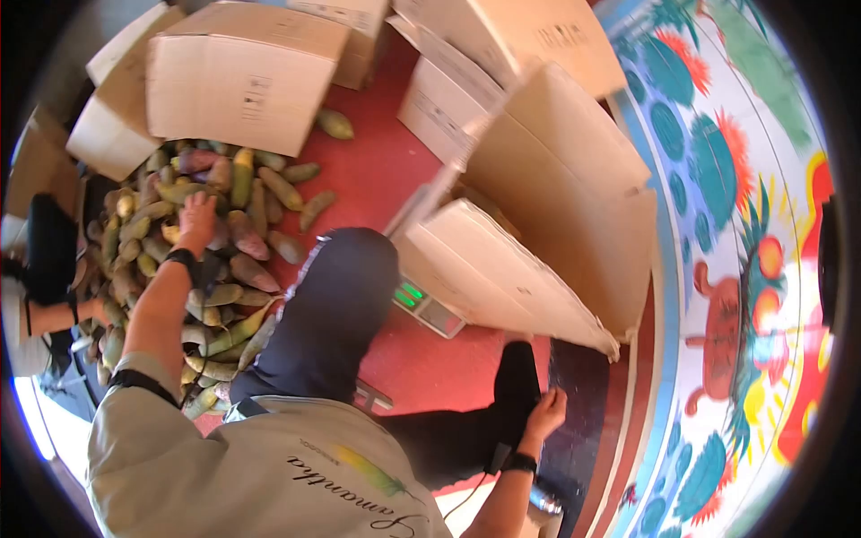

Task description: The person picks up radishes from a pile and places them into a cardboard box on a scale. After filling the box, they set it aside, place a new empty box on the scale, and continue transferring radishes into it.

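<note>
My left hand [196, 219] reaches over a heap of long, plump produce [247, 235] coloured green, yellow and reddish purple. Its fingers point away from me and are slightly apart, resting on the top pieces. On the other side, my right hand [546, 414] is beside my bent right leg, fingers curled in; I cannot tell what, if anything, is in them. A large open cardboard box [502, 269] stands in front of me on a scale [429, 309] whose display glows green.
Several more cardboard boxes [242, 76] stand behind the heap and at the back. A loose piece of produce [335, 124] lies on the red floor [381, 99]. To the left is another person's hand [100, 312] at the heap. A painted wall [708, 314] runs along the right.
</note>
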### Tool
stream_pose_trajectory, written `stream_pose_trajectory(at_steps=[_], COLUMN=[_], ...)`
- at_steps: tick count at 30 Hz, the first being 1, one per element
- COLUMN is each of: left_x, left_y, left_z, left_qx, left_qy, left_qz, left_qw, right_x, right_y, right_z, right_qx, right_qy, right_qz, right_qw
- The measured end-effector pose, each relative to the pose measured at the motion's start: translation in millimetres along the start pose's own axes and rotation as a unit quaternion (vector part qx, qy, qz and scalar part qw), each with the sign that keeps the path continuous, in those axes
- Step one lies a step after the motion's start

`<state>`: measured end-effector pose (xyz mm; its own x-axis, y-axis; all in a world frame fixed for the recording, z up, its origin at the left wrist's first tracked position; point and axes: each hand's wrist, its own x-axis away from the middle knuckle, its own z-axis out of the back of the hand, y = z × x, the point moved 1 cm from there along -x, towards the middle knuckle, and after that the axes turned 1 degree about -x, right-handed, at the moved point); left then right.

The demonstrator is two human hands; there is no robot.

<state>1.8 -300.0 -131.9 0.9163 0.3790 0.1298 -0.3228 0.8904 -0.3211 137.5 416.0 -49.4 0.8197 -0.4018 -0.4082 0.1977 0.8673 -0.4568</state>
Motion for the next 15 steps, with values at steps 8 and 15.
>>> stream_pose_trajectory(at_steps=[8,15], left_x=[-12,-6], left_y=[-46,-53], left_z=[-54,-53], left_qx=[-0.104,-0.113], left_qy=[0.067,-0.026], left_qz=[-0.069,-0.071], left_qw=[0.99,0.991], right_x=[3,1], right_y=[-7,-3], right_z=[-1,-2], right_qx=[-0.014,0.013], right_qy=[-0.003,0.028], right_qz=[-0.079,-0.011], right_qw=[0.997,0.999])
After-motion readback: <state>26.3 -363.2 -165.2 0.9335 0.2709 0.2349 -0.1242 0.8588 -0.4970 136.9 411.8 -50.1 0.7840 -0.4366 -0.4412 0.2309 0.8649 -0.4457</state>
